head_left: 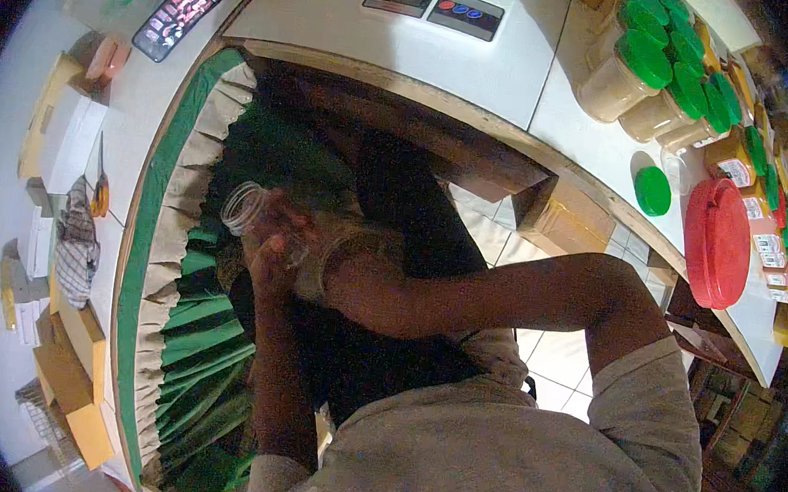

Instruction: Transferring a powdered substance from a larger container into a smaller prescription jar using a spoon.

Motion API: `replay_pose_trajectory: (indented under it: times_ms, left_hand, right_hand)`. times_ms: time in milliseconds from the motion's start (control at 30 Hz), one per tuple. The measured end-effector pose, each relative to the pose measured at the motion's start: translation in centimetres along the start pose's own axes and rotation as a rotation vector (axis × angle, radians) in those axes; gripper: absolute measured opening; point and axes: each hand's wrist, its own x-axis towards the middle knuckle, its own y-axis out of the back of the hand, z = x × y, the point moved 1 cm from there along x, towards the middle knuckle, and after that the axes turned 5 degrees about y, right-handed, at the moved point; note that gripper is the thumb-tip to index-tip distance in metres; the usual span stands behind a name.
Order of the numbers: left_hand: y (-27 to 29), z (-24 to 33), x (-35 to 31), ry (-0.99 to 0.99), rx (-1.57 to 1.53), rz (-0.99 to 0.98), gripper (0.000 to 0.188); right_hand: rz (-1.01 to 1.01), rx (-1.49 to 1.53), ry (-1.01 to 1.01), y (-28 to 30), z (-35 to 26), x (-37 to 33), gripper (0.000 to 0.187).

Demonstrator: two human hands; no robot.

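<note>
A clear jar (243,207) with a ridged, uncovered mouth is held low in front of me, over the dark gap beside the green curtain. My left hand (268,260) is closed around its lower side. Overlapping it, my right hand (295,222) is closed on the jar too, its forearm crossing in from the right. A small shiny patch shows between the hands. Dim light and overlapping fingers hide much of the jar's body and the exact grip. Something pale lies near my right wrist; I cannot make out what it is.
Filled jars with green lids (645,57) crowd the right tabletop, near a loose green lid (652,191) and a red oval lid (718,242). A flat scale (466,15) lies ahead. Leftward are a phone (183,12), scissors (100,194), a striped cloth (78,246) and cardboard boxes (70,363).
</note>
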Motion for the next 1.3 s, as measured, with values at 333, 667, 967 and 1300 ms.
replay_pose_trajectory:
  times_ms: [333, 667, 967, 1300]
  left_hand:
    - [-1.9, 1.4, -0.6, -0.004, -0.131, -0.049, 0.073]
    - [-1.7, 1.3, 0.0, -0.011, -0.159, -0.141, 0.066]
    - [-2.0, 1.2, -0.9, 0.04, -0.289, -0.075, 0.052]
    - [-2.4, 0.6, -1.2, -0.007, -0.234, -0.001, 0.061]
  right_hand:
    - [0.647, 0.824, -0.436, -3.7, -0.2, 2.9, 0.03]
    - [0.355, 0.433, -0.102, 8.0, 0.6, -6.0, 0.018]
    - [-0.025, 0.18, -0.069, 8.5, 1.5, -7.9, 0.019]
    - [-0.102, 0.258, -0.124, 8.5, -0.8, -3.1, 0.026]
